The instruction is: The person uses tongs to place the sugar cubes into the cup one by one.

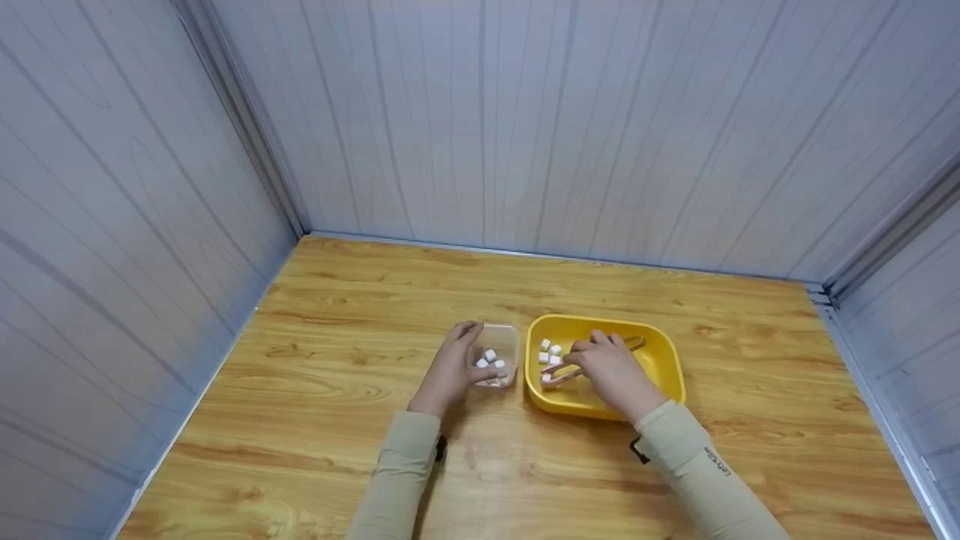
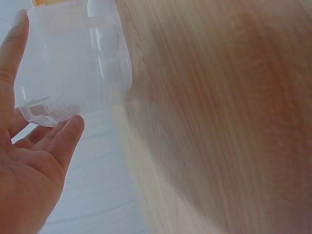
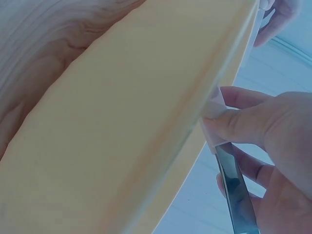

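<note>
My left hand (image 1: 450, 367) holds a small clear plastic container (image 1: 510, 336), thumb on the near side and fingers round the far side. Several white cubes (image 1: 490, 355) lie inside it. Just to its right stands a yellow tub (image 1: 666, 367) with more white cubes (image 1: 545, 345) along its left end. Over this tub, my right hand (image 1: 611, 371) pinches metal tongs (image 3: 235, 183) with pale pinkish grips. Their tips are at a white cube (image 1: 547, 379) near the tub's left wall; whether they squeeze it I cannot tell. The right wrist view shows mostly the tub's outer wall.
Both containers stand on a wood-grain table (image 1: 337, 337). Pale panel walls (image 1: 480, 135) enclose it at the back, left and right. The clear container and the tub are a narrow gap apart.
</note>
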The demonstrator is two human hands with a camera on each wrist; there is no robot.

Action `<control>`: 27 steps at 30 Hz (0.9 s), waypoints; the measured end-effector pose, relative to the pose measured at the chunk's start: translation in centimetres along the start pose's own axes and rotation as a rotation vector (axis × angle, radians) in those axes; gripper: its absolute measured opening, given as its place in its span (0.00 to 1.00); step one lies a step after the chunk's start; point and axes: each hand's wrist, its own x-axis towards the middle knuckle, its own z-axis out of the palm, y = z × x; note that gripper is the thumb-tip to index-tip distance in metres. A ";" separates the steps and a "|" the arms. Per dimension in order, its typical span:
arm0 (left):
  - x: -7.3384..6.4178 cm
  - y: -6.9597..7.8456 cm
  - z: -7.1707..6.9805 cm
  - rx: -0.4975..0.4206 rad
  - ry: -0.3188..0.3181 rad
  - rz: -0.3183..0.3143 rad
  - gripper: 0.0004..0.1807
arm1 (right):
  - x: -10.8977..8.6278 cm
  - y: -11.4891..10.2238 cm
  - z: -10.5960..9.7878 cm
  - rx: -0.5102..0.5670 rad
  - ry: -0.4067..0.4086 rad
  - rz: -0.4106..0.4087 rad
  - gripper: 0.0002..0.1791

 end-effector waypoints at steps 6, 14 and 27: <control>0.0 0.0 0.0 0.004 -0.001 -0.003 0.48 | -0.1 0.1 -0.1 0.000 0.016 -0.014 0.18; 0.0 -0.1 0.0 -0.001 0.004 0.000 0.48 | -0.4 0.4 -0.4 0.009 0.020 0.007 0.17; 0.0 -0.2 0.0 -0.004 -0.001 0.016 0.49 | -0.5 0.6 -2.1 0.029 0.035 0.026 0.18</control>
